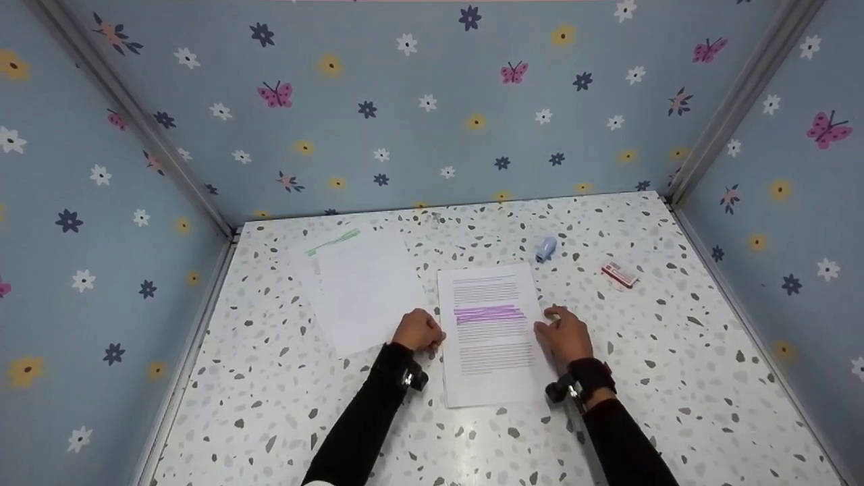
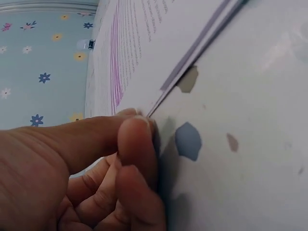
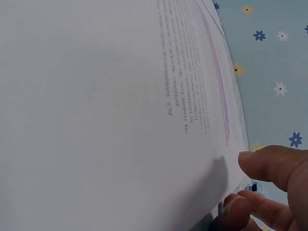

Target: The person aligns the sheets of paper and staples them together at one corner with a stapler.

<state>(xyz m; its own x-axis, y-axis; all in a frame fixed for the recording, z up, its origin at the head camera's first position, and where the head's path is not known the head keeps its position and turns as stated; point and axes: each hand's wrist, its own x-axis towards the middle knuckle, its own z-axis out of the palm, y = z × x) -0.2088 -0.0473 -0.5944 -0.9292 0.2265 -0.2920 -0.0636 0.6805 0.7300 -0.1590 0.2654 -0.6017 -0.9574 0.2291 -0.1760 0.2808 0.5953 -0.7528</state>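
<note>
A stack of printed sheets lies in front of me, with purple strokes across some text lines on the top page. At the stack's left edge, my left hand pinches the paper between thumb and finger, its other fingers curled against the table. My right hand is at the right edge. In the right wrist view its thumb is raised over the page, apart from the fingers low beside the edge, leaving a gap between them.
Left of the stack lie more white sheets, overlapping, with a green mark near their top. A small light-blue object with a dark end lies behind the stack. Right of it is a small red and white box. Flower-patterned walls enclose the speckled table.
</note>
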